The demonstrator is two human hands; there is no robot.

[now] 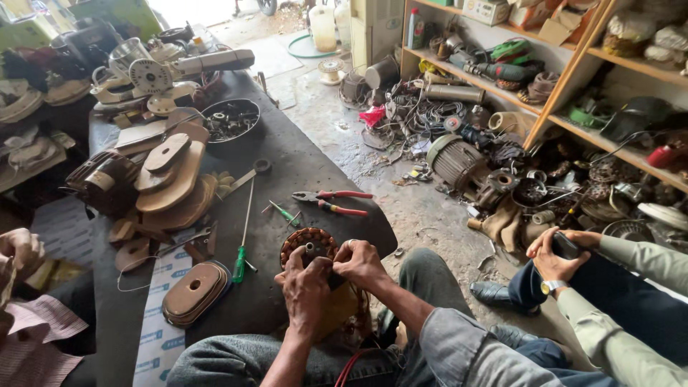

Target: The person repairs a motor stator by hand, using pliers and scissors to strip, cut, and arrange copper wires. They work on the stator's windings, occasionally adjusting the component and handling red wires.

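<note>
A round motor stator with copper windings (304, 242) rests at the near edge of the dark workbench (287, 154), above my lap. My left hand (307, 289) presses on its near side, fingers curled over the middle. My right hand (360, 264) grips its right rim, and both hands meet at a small dark part in the centre. Most of the stator's lower half is hidden behind my hands.
Red-handled pliers (333, 202), a green-handled screwdriver (242, 244) and a small green tool (285, 213) lie just beyond the stator. Stacked wooden forms (172, 179) and a bowl of parts (231, 119) are further left. Another person (616, 287) sits right, holding a phone. Motors litter the floor.
</note>
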